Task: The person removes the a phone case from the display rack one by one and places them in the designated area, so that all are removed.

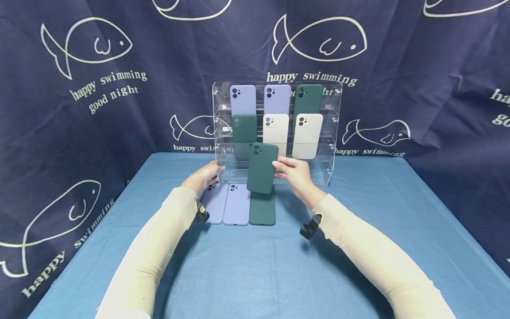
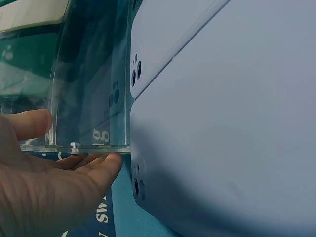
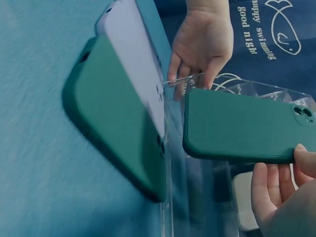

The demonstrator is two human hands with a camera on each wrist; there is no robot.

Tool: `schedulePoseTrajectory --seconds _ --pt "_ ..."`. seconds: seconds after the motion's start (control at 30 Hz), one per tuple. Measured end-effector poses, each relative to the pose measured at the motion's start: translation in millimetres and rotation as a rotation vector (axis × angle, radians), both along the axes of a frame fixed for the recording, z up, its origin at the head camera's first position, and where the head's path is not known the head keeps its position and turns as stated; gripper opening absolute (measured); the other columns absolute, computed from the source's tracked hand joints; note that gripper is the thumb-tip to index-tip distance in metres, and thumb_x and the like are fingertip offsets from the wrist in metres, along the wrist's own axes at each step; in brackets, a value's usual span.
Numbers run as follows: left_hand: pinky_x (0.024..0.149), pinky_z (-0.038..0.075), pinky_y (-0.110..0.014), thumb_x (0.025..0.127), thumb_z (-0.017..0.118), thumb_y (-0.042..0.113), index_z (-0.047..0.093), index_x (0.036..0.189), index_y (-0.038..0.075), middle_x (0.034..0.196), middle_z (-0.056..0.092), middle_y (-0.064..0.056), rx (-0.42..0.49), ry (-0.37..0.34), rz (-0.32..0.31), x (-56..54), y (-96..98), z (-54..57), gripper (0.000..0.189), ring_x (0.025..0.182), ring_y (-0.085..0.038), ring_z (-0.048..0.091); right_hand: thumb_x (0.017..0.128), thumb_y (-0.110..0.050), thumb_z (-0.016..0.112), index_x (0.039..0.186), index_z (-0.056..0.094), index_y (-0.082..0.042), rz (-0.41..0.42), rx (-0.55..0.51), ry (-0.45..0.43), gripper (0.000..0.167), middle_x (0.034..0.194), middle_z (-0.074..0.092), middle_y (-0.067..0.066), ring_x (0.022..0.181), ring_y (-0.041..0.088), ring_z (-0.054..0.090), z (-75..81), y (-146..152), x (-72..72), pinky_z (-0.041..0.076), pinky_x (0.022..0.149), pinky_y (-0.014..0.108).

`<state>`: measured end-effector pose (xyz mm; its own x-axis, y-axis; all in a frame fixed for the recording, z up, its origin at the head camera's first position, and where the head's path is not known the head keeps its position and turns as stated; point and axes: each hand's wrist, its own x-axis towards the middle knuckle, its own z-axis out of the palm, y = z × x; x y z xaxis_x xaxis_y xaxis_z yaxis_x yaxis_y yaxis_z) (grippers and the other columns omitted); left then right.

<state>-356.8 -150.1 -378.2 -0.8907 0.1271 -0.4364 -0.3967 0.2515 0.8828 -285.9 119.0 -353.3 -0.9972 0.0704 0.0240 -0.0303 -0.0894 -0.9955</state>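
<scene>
My right hand (image 1: 296, 174) pinches a dark green phone case (image 1: 261, 170) by its right edge, thumb on the camera side and fingers behind. The case hangs upright, slightly tilted, before the lowest tier of a clear acrylic display rack (image 1: 332, 146). At the rack's left side, my left hand (image 2: 59, 177) holds the side panel, thumb on one face and fingers on the other. On the table before the rack lie two lavender cases (image 1: 237, 206) and another green case (image 3: 113, 113), side by side; the held one partly covers it in the head view.
The rack's top tier has two lavender cases (image 1: 276, 99) and a green case (image 1: 310, 98). Its middle tier carries a green case (image 1: 244, 128) and two cream cases (image 1: 307, 135). A blue cloth covers the table (image 1: 255, 270); a navy fish-print curtain (image 1: 179, 57) hangs behind.
</scene>
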Motion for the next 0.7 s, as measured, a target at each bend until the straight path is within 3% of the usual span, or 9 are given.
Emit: schedulePoseTrajectory --seconds 0.1,0.2,0.47,0.7 --pt "0.125 0.019 -0.037 0.104 0.041 0.016 -0.003 0.157 0.013 0.164 0.006 -0.009 0.005 0.004 -0.005 -0.5 -1.4 -2.1 0.069 0.151 -0.024 0.008 0.089 -0.007 0.07 0.126 0.059 0.009 0.022 -0.003 -0.027 0.042 0.097 0.071 0.005 0.072 0.006 0.068 -4.2 9 2.4 0.056 0.094 0.046" --pt "0.125 0.019 -0.038 0.104 0.042 0.017 -0.002 0.157 0.013 0.164 0.005 -0.009 0.004 0.01 -0.009 -0.4 -2.3 -2.6 0.069 0.151 -0.024 0.008 0.089 -0.006 0.069 0.129 0.056 0.011 0.05 0.0 -0.046 0.044 0.093 0.069 0.0 0.072 0.006 0.068 -7.4 18 3.2 0.058 0.092 0.043" --pt "0.125 0.019 -0.038 0.104 0.041 0.018 -0.001 0.157 0.014 0.164 0.005 -0.009 0.02 0.012 -0.017 0.4 -3.8 -1.5 0.068 0.151 -0.023 0.008 0.091 -0.007 0.068 0.132 0.053 0.01 0.094 0.069 -0.165 0.047 0.12 0.064 0.015 0.073 0.006 0.068 -16.0 37 3.0 0.06 0.088 0.035" --pt "0.125 0.02 -0.038 0.105 0.04 0.019 0.002 0.157 0.015 0.164 0.007 -0.008 0.021 0.021 -0.031 0.5 -5.2 -3.5 0.065 0.151 -0.024 0.009 0.091 -0.005 0.066 0.132 0.05 0.013 0.114 0.074 -0.263 0.048 0.09 0.065 -0.003 0.069 0.007 0.064 -27.7 49 6.1 0.062 0.076 0.026"
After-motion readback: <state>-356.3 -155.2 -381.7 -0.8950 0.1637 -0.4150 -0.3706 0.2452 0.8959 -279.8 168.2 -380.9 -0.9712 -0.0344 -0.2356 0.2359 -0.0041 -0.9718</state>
